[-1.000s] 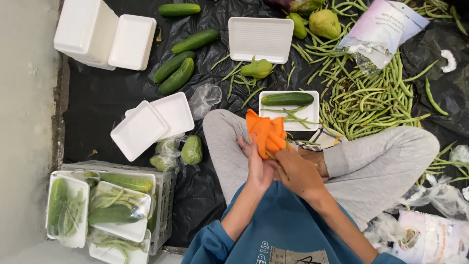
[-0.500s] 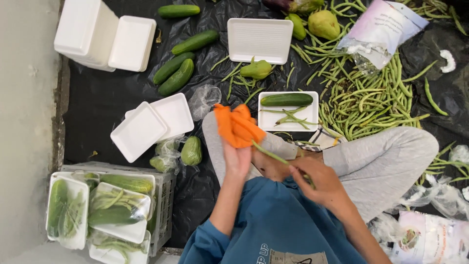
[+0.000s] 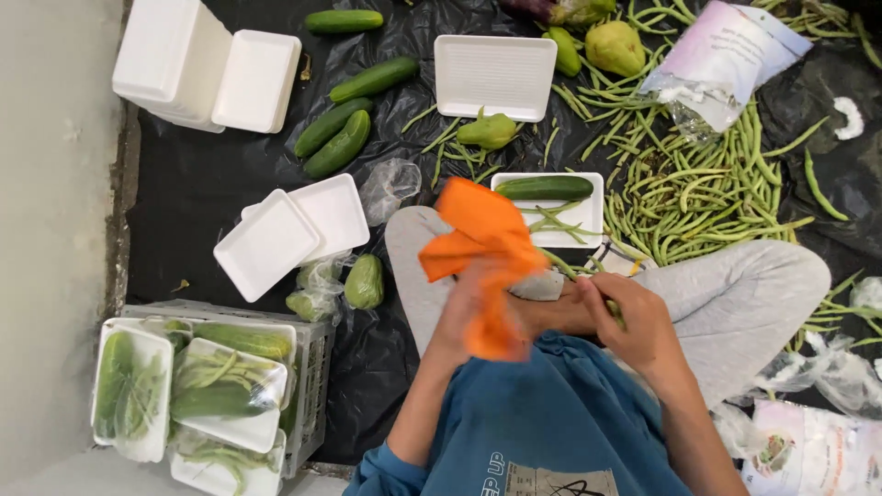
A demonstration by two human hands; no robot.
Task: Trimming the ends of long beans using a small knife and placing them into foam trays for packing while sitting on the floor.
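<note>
Black plastic sheet (image 3: 230,184) covers the floor across most of the frame, person sits cross-legged at bottom centre, grey trousers, blue top

Big loose heap of green beans (image 3: 707,193) upper right, a clear bag (image 3: 721,64) with printed label lying on its top edge

Stack of white foam trays (image 3: 197,64) upper left; one empty foam tray (image 3: 494,75) top centre; two more empty ones (image 3: 294,230) left of centre

Crate (image 3: 308,367) lower left, loaded with wrapped trays of cucumber and beans (image 3: 220,390)

Filled tray (image 3: 551,209) just above the knees, centre frame: one cucumber plus a few beans, unwrapped

Loose cucumbers (image 3: 344,138) upper centre-left, a pale green pepper (image 3: 489,131) just below the empty tray

Left hand (image 3: 478,308) centre frame, fingers closed around an orange cloth (image 3: 482,248); cloth is bunched, raised over the lap, blurred

Right hand (image 3: 634,321) right of centre, resting on the thigh, fingers curled and pinching a single green bean (image 3: 614,312)
</note>
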